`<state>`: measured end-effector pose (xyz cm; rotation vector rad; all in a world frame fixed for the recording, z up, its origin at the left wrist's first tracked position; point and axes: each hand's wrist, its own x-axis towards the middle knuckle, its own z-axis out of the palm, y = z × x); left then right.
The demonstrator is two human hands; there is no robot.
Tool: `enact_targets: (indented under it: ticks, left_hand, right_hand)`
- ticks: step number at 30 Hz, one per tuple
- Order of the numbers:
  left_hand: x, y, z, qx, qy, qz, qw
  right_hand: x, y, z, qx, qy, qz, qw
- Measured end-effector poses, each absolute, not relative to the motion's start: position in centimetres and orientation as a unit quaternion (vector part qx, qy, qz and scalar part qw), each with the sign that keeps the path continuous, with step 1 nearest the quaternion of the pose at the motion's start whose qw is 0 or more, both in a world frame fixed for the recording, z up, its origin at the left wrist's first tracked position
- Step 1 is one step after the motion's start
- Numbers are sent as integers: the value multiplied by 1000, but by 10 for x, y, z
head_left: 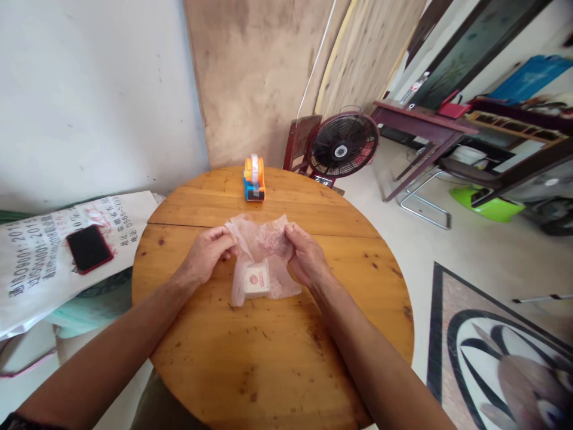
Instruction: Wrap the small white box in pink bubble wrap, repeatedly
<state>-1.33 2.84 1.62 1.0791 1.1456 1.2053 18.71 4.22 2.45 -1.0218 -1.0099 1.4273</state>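
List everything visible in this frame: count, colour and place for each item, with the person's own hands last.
plastic bag: 1, translucent pinkish, table centre, held at both sides
small box: 1, white with red mark, inside the bag
tape dispenser: 1, orange and blue, far table edge
round table: 1, wooden
phone: 1, black with red edge, on the sack
printed sack: 1, white, left
fan: 1, dark red, behind table
left hand: gripping bag
right hand: gripping bag
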Motion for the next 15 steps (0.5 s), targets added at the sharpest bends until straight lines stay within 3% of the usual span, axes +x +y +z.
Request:
enact_targets:
  ticks: [4, 12, 15]
  left_hand:
    - [-22, 36, 18, 356, 484, 554, 576]
    - [-31, 50, 8, 358, 540, 595, 476]
    - [-31, 47, 9, 389, 534, 653, 371]
  right_hand:
    - [200, 55, 12, -485, -416, 528, 559]
    - [219, 70, -3, -555, -488, 405, 537]
    - [224, 72, -3, -581, -533, 345, 508]
